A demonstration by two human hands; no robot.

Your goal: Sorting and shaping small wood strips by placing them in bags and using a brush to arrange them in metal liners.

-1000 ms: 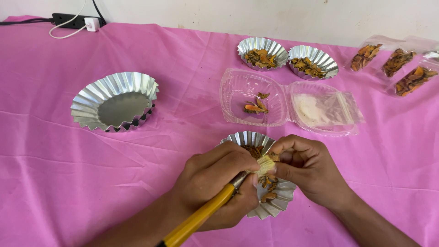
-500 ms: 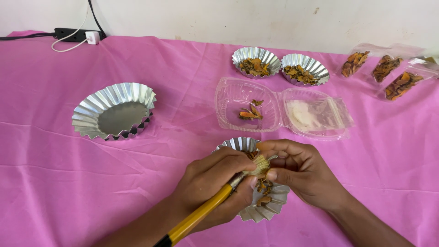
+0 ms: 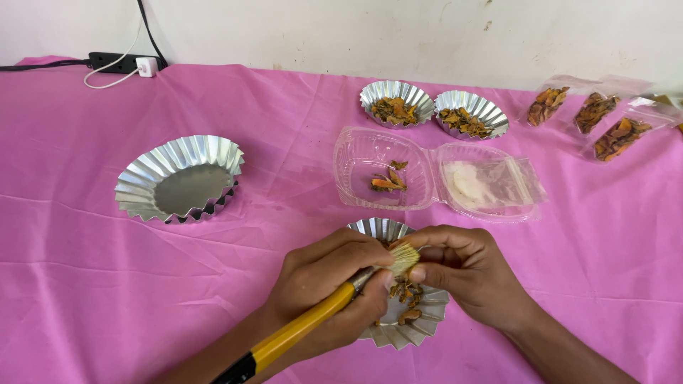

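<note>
At the upper left of the frame a black power strip (image 3: 117,62) with a white plug lies at the back edge of the pink-covered surface (image 3: 85,284). Left of centre sits an empty fluted foil dish (image 3: 178,179). Near the top centre two smaller foil dishes (image 3: 396,103) hold orange-brown dried pieces. Below them an open clear clamshell box (image 3: 388,171) holds a few such pieces; its right half carries a clear bag with whitish contents. At the upper right three clear packets (image 3: 594,117) of dried pieces lie, the last cut off by the frame edge.

At lower centre the left hand (image 3: 331,284) has its grip closed around a yellow-handled brush (image 3: 313,323), bristles against the right hand (image 3: 466,274), whose fingertips are pinched together on something too hidden to identify. Both hover over a foil dish of pieces (image 3: 409,313), mostly covered.
</note>
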